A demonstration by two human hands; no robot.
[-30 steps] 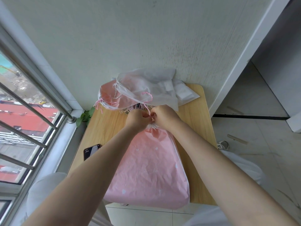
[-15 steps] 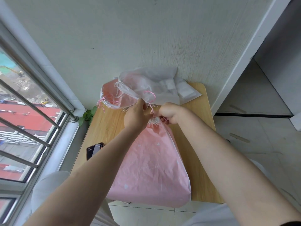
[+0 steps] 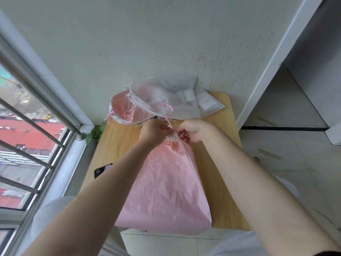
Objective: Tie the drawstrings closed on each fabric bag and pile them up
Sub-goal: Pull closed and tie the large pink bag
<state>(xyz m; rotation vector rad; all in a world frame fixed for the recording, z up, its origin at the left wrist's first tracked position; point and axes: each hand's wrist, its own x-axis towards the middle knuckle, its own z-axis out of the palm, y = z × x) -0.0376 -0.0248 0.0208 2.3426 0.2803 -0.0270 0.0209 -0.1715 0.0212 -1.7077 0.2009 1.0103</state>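
A small wooden table [image 3: 219, 163] stands against a pale wall beside a window; on it lies a pink bag [image 3: 166, 191], its gathered neck pinched at the drawstring [image 3: 170, 124] by left hand [image 3: 154, 133] and right hand [image 3: 193, 131]; tied bags [image 3: 162, 102] are piled behind; no legible writing shows.

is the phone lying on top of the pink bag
No, the phone lies on the wooden table to the left of the pink bag, partly hidden behind the person's left forearm.
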